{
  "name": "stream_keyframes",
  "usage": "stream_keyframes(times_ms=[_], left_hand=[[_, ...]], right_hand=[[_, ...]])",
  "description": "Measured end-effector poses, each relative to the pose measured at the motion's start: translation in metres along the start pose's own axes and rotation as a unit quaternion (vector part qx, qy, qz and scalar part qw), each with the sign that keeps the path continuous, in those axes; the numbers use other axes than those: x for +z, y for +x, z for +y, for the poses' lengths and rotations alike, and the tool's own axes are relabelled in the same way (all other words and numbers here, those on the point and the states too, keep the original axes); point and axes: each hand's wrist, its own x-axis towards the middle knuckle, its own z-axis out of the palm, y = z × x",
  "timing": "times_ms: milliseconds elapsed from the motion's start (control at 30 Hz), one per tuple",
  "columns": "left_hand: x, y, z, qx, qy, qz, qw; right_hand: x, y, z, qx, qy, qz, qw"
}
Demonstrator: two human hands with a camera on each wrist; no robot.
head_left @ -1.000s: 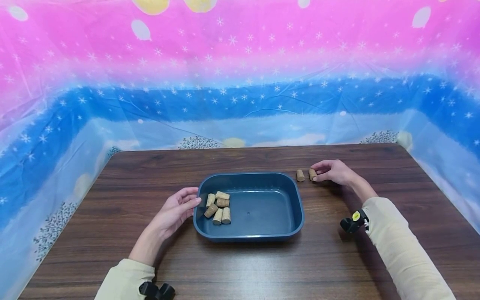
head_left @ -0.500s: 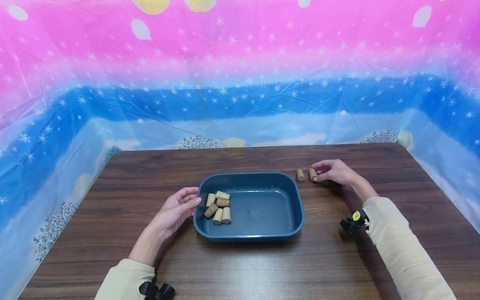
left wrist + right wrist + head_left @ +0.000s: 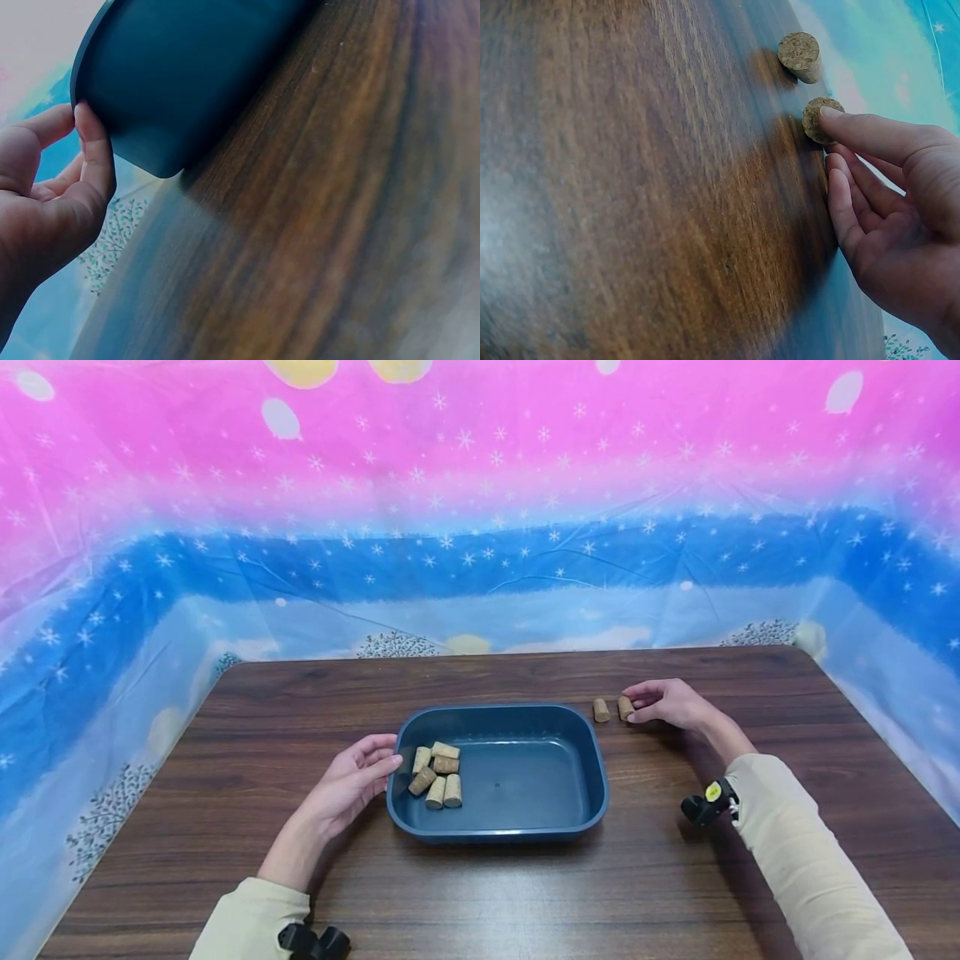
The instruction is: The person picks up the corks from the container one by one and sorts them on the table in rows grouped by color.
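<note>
A dark blue plastic tub (image 3: 525, 793) stands on the table with several cork stoppers (image 3: 452, 791) lying in its left part. My left hand (image 3: 351, 785) pinches the tub's left rim between thumb and finger, as the left wrist view also shows. Beyond the tub's right back corner, my right hand (image 3: 671, 704) pinches a cork stopper (image 3: 625, 709) by its sides; in the right wrist view the thumb lies on that stopper's (image 3: 821, 120) end. A second stopper (image 3: 601, 711) lies just left of it on the table, untouched, with a small gap between them.
The brown wood-grain table (image 3: 495, 902) has rounded back corners. A pink and blue snowflake-patterned cloth (image 3: 487, 560) hangs behind it and along both sides. Black wrist cameras sit by both sleeves (image 3: 780, 818).
</note>
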Motion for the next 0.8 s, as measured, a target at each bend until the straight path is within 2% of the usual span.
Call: stream_keyframes(times_ms=[467,800], left_hand=[[0.000,-0.001,0.000,-0.003,0.005,0.001,1.0000],[0.001,0.000,0.001,-0.005,0.003,0.006,1.0000]], right_hand=[[-0.004,-0.004,0.004,-0.006,0.034,-0.009,0.9994],[-0.014,-0.013,-0.004,-0.007,0.080,-0.002,0.9968]])
